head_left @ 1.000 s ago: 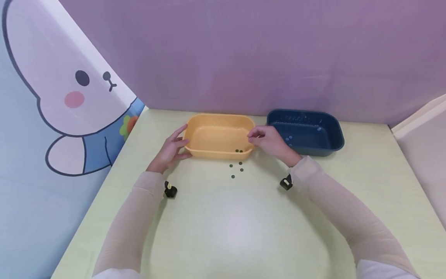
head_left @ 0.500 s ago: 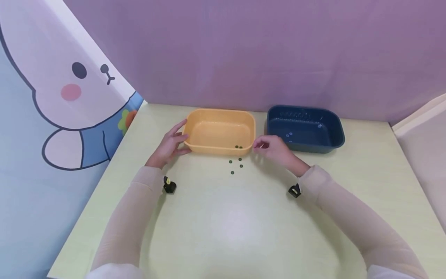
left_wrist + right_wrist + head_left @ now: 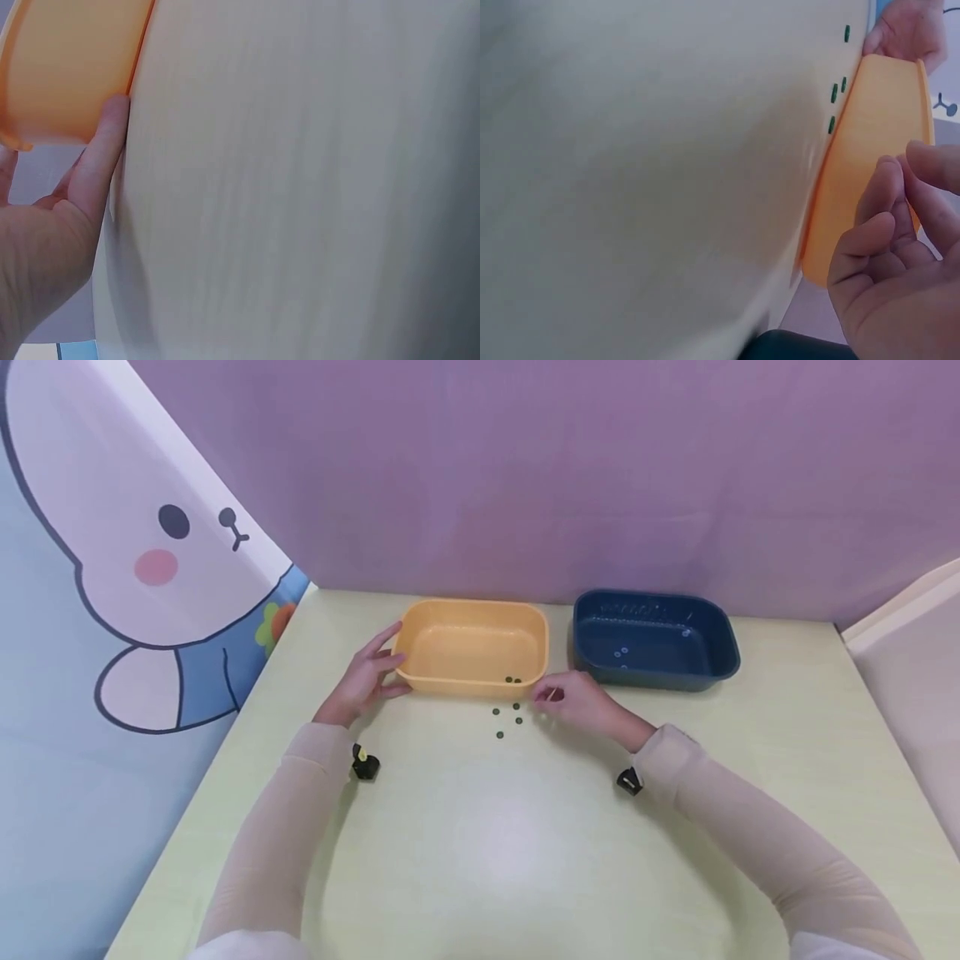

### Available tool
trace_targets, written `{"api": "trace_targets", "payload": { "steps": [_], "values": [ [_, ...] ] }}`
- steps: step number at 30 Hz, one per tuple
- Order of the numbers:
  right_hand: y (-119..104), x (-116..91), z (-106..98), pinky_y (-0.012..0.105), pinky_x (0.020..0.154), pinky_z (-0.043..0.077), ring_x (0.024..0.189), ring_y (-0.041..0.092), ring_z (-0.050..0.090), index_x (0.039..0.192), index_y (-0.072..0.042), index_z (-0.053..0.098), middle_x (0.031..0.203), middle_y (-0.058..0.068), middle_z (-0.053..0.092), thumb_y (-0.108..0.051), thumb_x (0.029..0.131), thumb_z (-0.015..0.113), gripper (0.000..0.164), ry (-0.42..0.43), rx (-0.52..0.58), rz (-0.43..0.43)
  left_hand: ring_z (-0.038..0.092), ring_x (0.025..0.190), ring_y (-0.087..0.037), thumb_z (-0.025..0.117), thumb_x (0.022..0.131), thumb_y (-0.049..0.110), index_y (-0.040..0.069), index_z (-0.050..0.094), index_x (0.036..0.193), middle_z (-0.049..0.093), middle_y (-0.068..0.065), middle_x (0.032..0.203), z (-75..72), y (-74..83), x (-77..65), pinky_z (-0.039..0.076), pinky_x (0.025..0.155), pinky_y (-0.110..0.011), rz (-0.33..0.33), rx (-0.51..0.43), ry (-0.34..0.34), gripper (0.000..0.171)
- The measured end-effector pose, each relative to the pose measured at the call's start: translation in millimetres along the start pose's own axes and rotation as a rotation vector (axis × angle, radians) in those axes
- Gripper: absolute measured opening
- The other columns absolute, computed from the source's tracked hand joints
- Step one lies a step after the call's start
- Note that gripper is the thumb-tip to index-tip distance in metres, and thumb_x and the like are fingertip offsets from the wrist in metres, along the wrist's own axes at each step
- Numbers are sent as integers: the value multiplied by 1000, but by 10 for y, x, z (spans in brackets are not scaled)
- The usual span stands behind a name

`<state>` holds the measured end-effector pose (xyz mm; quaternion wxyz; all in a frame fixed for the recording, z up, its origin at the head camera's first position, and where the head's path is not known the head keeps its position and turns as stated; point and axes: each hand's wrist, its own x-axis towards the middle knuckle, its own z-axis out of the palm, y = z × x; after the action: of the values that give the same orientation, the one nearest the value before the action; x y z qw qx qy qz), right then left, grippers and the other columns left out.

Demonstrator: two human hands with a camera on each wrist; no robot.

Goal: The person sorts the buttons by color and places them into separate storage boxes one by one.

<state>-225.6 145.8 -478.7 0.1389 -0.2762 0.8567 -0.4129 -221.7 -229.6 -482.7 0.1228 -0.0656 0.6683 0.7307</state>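
My left hand (image 3: 362, 681) rests at the left end of a yellow plastic tray (image 3: 472, 683), fingers spread against its wall and rim. In the left wrist view its thumb lies straight along the tray's side. The right hand (image 3: 579, 700) is just off the tray's front right corner, fingers bent and thumb near the index tip. Whether anything small sits between these fingertips I cannot tell. Several small green discs (image 3: 496, 712), like buttons, lie on the table in front of the tray; two more discs (image 3: 509, 680) are inside it near the front wall.
A dark blue tray (image 3: 656, 678) stands to the right, holding several small pale-blue rings (image 3: 625, 651). Black devices, the left one (image 3: 365, 766) and the right one (image 3: 629, 782), sit by the wrists. A purple wall (image 3: 525, 485) rises behind the table (image 3: 480, 860).
My right hand has moved from over the yellow tray's right rim to the front of its right corner, closer to the discs on the table. The left hand has stayed on the tray.
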Motion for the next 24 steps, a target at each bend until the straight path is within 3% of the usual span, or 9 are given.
{"api": "trace_targets", "payload": {
  "steps": [5,8,16,24],
  "values": [
    [8,-19,78,33,79,56,86,15,65,103,-6,77,96,0,73,-4,91,71,13,-65,-57,-24,45,137,-39,53,105,14,39,30,158,36,-18,156,6,-13,-3,51,95,-53,-5,15,11,63],
    [-1,-15,123,32,85,54,89,12,65,101,-10,77,96,-4,73,-4,92,69,13,-83,-158,-68,46,136,-38,53,105,15,39,31,158,36,-17,155,8,-7,0,52,94,-53,-4,19,16,62],
    [-110,1,232,32,72,50,81,12,55,94,-20,74,93,-7,64,-8,95,62,16,-123,-494,-165,44,138,-39,50,106,13,37,28,159,33,-18,157,-8,-7,3,50,95,-57,-9,15,13,62],
    [-225,48,289,31,64,46,75,16,51,92,-19,72,85,-3,57,-8,96,65,14,-148,-602,-171,42,139,-41,48,106,11,32,25,161,30,-21,157,-16,-7,7,47,97,-60,-2,8,-1,63]
  ]
}}
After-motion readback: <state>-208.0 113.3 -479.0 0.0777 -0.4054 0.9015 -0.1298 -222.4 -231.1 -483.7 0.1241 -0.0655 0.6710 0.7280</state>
